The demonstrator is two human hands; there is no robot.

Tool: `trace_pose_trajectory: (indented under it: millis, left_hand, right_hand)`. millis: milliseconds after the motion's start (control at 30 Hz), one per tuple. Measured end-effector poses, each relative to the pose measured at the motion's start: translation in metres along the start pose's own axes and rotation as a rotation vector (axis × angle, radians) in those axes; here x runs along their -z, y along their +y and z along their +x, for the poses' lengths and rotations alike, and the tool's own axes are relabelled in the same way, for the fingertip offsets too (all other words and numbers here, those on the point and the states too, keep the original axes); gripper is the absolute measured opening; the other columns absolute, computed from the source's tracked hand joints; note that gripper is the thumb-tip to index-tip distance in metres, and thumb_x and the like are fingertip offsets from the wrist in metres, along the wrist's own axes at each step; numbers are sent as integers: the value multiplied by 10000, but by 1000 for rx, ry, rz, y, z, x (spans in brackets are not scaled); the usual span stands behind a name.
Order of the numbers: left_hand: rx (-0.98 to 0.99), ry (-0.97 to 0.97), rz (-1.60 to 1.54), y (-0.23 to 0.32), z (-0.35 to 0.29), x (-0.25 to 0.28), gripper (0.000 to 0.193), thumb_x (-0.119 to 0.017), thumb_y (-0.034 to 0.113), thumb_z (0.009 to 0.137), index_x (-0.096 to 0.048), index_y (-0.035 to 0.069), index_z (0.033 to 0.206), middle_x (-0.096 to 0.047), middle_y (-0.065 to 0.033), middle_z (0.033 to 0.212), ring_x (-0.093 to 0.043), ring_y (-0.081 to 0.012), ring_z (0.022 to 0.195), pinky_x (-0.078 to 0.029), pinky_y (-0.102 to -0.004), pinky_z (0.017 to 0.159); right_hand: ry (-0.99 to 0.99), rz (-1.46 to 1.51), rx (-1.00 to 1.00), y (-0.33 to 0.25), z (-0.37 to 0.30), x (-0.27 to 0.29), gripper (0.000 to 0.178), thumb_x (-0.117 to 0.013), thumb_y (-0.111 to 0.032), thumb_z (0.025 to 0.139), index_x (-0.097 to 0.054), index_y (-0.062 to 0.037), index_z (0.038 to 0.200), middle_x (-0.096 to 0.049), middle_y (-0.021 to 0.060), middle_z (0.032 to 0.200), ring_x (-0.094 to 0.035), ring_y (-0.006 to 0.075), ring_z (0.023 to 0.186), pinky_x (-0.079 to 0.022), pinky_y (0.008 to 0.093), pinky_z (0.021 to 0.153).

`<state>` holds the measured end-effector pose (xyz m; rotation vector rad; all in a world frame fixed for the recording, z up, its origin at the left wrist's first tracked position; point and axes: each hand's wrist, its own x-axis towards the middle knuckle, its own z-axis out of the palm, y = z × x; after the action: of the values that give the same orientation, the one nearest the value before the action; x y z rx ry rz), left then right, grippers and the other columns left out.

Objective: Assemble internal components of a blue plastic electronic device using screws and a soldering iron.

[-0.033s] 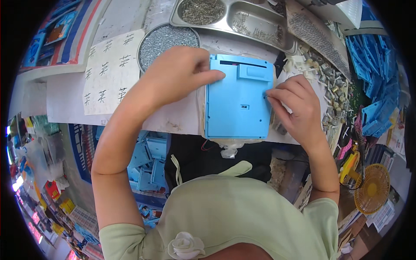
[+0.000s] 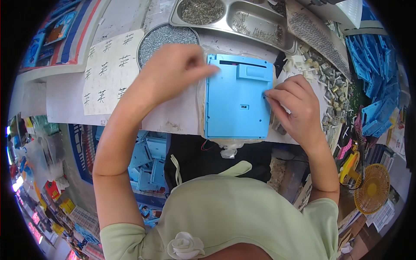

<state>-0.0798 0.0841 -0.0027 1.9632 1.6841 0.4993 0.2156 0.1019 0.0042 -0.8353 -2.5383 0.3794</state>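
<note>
— Where's the blue panel [image 2: 238, 97]?
— Centre frame, flat on the bench [image 2: 173, 117]. Left hand [image 2: 175, 71] curled loosely at its upper-left corner; right hand [image 2: 292, 102] pinches fingertips against its right edge.

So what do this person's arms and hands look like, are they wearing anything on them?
Both the left hand and the right hand are bare: no gloves, and no rings or watch show. The forearms are uncovered too. Short pale green sleeves cover only the shoulders, part of a pale green top with a small white fabric rose.
</note>
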Motion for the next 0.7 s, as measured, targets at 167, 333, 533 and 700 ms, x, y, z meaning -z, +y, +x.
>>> trace_pose_trajectory:
  millis: [167,333,533,700]
  left_hand:
    - [54,288,251,-49,-24,0,146,-752,131,848,-702,5,900,-672,-115,911,-663,-309,830,-516,-382,754]
    - [98,331,138,-55,-28,-5,97,-743,141,833,-728,56,879,-674,-107,869,-664,-308,800,-517,-424,752]
    - [134,262,211,-53,-24,-5,139,-730,132,868,-725,23,954,-682,-118,923,-680,-279,849,-525,-369,770]
    - [68,296,256,-52,-23,-7,126,-729,140,870,-718,28,927,-692,-114,905,-684,-285,817,-530,-380,760]
  right_hand:
    - [-46,-73,98,-2,2,3,240,-800,-3,690,-732,-50,915,-669,59,843,-614,267,831,-515,367,709]
    - [-77,-127,145,-3,4,6,236,-801,-21,692,-739,-63,916,-673,54,849,-626,262,848,-523,373,728]
    - [-29,-88,98,1,-3,0,239,-805,-30,701,-743,-59,931,-680,51,858,-628,261,858,-537,372,737]
    - [-20,-137,153,-3,-1,1,253,-762,-38,668,-742,-40,920,-669,51,855,-626,250,839,-539,365,701]
